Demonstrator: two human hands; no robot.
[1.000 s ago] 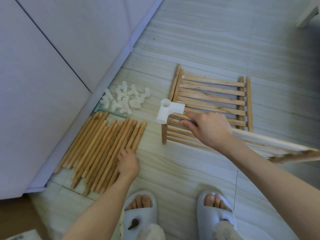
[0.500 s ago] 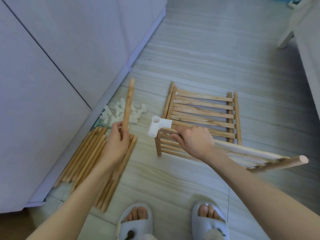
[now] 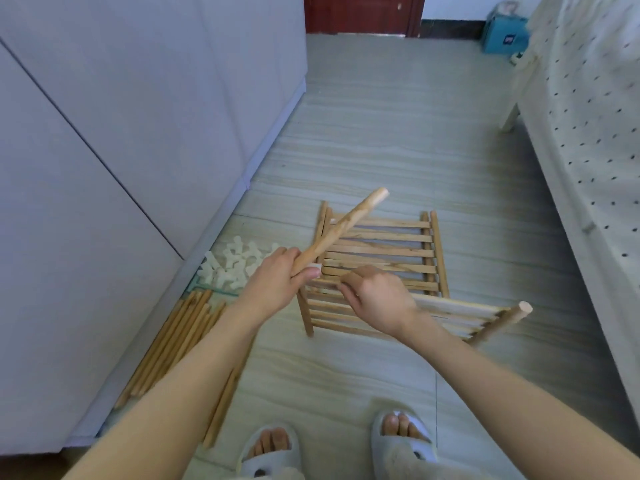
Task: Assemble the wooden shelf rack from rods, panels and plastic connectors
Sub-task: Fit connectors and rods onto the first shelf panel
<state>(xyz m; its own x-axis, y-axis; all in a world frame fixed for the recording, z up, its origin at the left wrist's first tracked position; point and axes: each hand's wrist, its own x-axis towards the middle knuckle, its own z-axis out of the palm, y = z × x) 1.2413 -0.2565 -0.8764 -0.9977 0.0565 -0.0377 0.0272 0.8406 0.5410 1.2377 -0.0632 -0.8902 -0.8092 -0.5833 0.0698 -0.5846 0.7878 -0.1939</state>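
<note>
- Currently, a rod (image 3: 341, 229) is gripped near its lower end by the left hand (image 3: 277, 285), fingers curled round it, tip tilted up to the right over the stacked panels (image 3: 381, 251).
- The held panel (image 3: 460, 311) is gripped by the right hand (image 3: 375, 299); its connector is hidden behind the hands, so socket alignment cannot be judged.
- Risk: a skewed rod could jam or miss the socket, likely from the low grip.
- Risk: the panel's free end (image 3: 524, 308) could sag and twist the joint.
- Spare rods (image 3: 173, 337) and loose connectors (image 3: 235, 265) lie left, by the cabinet (image 3: 121, 133).
- Tiled floor (image 3: 381, 133); bed (image 3: 588, 133) on the right.
</note>
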